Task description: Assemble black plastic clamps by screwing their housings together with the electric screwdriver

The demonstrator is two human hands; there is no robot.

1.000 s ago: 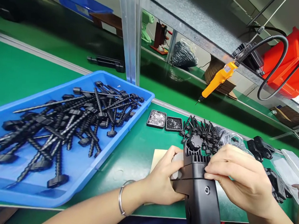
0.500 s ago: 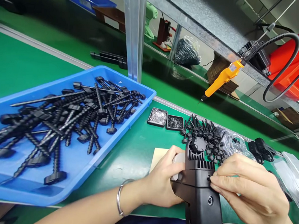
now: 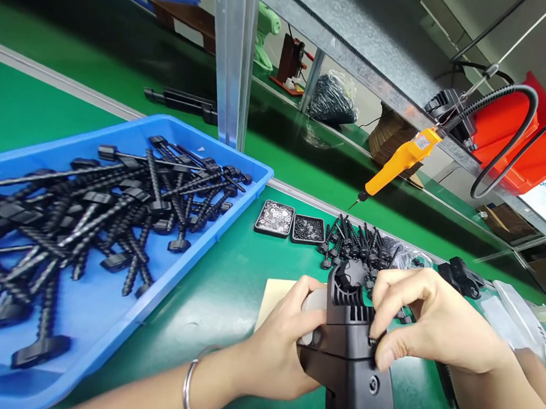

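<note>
My left hand (image 3: 287,347) is wrapped around a black plastic housing (image 3: 358,395) from its left side, beside a round grey part (image 3: 313,312). A ribbed black knob (image 3: 352,273) tops the housing, above a row of slots. My right hand (image 3: 437,319) pinches with thumb and index finger at the housing's upper right side. Between those fingertips shows a small dark screw (image 3: 372,342) at a hole. Lower on the same face, another screw (image 3: 373,384) sits in a round recess.
At left stands a blue tray (image 3: 235,214) of long ribbed black parts with knobs. Small boxes hold washers (image 3: 276,219) and black screws (image 3: 308,229). Black knobbed bolts (image 3: 356,240) lie behind the housing. An orange electric screwdriver (image 3: 400,163) hangs overhead. A red bin (image 3: 530,146) is at upper right.
My right hand has turned, its fingers now arched over the screw from above with the thumb below. The housing and my left hand sit slightly lower and further left as the view shifts.
</note>
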